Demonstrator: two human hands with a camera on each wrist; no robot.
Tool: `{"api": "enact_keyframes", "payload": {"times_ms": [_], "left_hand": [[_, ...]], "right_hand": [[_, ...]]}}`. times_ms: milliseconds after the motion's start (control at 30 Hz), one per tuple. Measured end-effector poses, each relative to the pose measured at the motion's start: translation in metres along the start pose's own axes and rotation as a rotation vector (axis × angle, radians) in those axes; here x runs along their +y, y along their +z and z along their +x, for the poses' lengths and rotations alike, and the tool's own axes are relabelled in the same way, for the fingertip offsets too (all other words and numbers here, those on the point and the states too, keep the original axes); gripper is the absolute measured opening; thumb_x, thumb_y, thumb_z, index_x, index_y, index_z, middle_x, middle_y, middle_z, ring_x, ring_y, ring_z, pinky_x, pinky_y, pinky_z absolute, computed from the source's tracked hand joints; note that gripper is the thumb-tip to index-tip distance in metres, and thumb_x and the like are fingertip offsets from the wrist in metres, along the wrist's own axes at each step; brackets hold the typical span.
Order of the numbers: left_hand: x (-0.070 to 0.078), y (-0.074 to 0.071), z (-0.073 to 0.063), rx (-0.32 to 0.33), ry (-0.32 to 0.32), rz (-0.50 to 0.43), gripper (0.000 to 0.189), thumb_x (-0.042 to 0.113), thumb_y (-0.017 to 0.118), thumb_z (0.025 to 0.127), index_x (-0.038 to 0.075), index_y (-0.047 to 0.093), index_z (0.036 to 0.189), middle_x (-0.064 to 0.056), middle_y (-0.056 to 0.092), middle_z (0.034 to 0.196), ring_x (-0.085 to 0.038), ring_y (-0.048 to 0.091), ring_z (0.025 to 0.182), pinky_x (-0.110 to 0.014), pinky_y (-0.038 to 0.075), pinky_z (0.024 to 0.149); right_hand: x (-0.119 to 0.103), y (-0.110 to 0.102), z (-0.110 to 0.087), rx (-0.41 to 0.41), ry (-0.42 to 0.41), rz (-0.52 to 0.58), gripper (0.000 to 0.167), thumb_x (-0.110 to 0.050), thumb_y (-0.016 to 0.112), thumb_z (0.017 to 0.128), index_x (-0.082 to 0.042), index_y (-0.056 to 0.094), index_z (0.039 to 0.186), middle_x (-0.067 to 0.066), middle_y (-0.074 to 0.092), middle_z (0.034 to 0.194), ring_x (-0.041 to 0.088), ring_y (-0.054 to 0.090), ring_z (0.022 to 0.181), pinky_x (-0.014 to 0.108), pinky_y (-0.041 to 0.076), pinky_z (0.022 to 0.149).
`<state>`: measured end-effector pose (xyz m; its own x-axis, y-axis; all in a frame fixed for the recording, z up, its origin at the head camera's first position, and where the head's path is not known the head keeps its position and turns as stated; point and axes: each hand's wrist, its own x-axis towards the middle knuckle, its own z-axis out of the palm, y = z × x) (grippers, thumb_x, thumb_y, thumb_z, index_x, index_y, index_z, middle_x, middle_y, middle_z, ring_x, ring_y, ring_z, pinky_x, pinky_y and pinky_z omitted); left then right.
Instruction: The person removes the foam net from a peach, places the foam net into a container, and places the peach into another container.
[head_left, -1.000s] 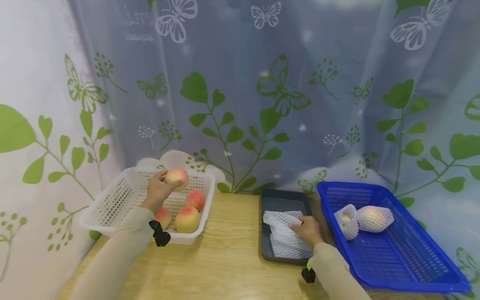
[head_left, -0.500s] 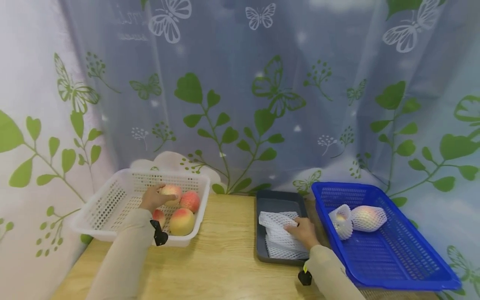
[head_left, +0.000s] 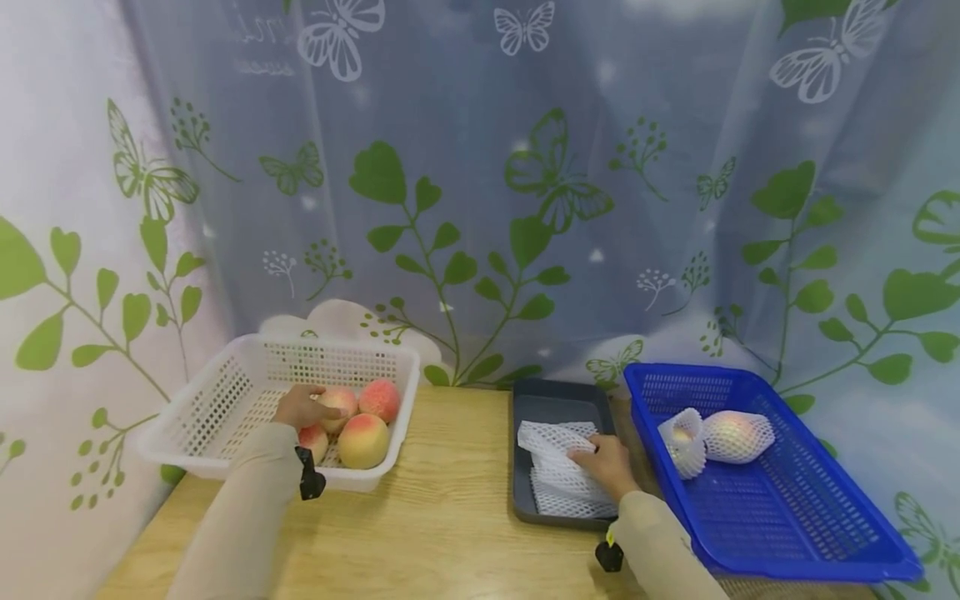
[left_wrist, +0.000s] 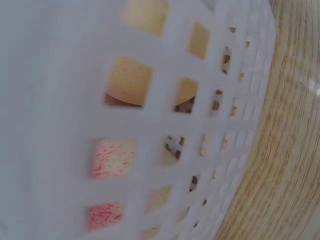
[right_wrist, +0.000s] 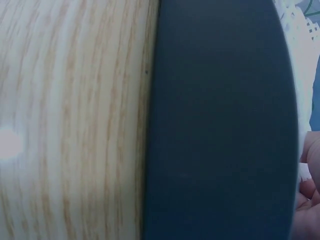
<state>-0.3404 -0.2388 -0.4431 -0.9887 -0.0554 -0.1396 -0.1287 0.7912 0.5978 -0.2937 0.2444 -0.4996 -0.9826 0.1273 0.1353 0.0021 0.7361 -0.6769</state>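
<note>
My left hand point(head_left: 300, 407) is down in the white basket point(head_left: 378, 479), its thumb and fingers round a pale peach point(head_left: 341, 402). Three more peaches lie close by: a red one point(head_left: 379, 401), a yellow-red one point(head_left: 363, 442) and one partly behind my wrist point(head_left: 314, 443). The left wrist view meets only the basket wall point(left_wrist: 65, 120), with peach skin showing through its holes. Over the dark tray point(head_left: 542, 398), my right hand point(head_left: 611, 467) pinches the edge of a white foam net point(head_left: 558, 446) on a pile of such nets.
A blue basket point(head_left: 780, 517) stands at the right, holding one peach inside a foam net point(head_left: 738, 437) and another netted fruit point(head_left: 684, 443). Wooden table point(head_left: 450, 467) lies between the white basket and the tray. A printed curtain point(head_left: 465, 208) hangs behind.
My left hand has lowered the peach from above the white basket down among the other peaches, then shifted slightly left with it. My right hand stays on the foam net.
</note>
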Motion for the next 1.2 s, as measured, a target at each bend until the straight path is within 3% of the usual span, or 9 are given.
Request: {"api": "enact_keyframes", "payload": {"times_ms": [467, 767, 1067, 1200], "left_hand": [[-0.004, -0.001, 0.0, -0.017, 0.011, -0.047, 0.071, 0.025, 0.072, 0.084, -0.015, 0.041, 0.134, -0.037, 0.038, 0.138, -0.052, 0.043, 0.121, -0.056, 0.043, 0.096], [-0.005, -0.005, -0.002, -0.058, 0.042, -0.071, 0.073, 0.024, 0.071, 0.085, -0.015, 0.038, 0.137, -0.039, 0.039, 0.136, -0.05, 0.046, 0.12, -0.054, 0.047, 0.092], [-0.007, -0.01, -0.004, -0.086, 0.048, -0.093, 0.076, 0.025, 0.071, 0.085, -0.015, 0.034, 0.139, -0.04, 0.035, 0.139, -0.052, 0.039, 0.126, -0.055, 0.046, 0.095], [-0.008, -0.012, -0.005, -0.056, 0.078, -0.055, 0.074, 0.026, 0.069, 0.087, -0.014, 0.035, 0.139, -0.041, 0.036, 0.138, -0.052, 0.042, 0.123, -0.055, 0.047, 0.093]], "right_hand": [[-0.002, -0.001, -0.001, -0.034, 0.045, 0.002, 0.049, -0.012, 0.073, 0.083, 0.018, 0.057, 0.117, 0.035, 0.056, 0.12, 0.05, 0.053, 0.114, 0.058, 0.045, 0.094], [0.003, -0.001, -0.002, 0.009, -0.009, 0.066, 0.038, -0.011, 0.073, 0.082, 0.016, 0.063, 0.107, 0.033, 0.063, 0.107, 0.046, 0.059, 0.1, 0.056, 0.049, 0.085], [0.0, -0.004, 0.002, 0.034, -0.015, 0.073, 0.044, -0.013, 0.072, 0.084, 0.011, 0.059, 0.118, 0.03, 0.062, 0.114, 0.041, 0.059, 0.102, 0.054, 0.048, 0.086], [-0.007, -0.011, 0.002, 0.02, -0.01, 0.072, 0.048, -0.017, 0.071, 0.086, 0.009, 0.057, 0.124, 0.028, 0.061, 0.113, 0.039, 0.058, 0.101, 0.052, 0.049, 0.084]]}}
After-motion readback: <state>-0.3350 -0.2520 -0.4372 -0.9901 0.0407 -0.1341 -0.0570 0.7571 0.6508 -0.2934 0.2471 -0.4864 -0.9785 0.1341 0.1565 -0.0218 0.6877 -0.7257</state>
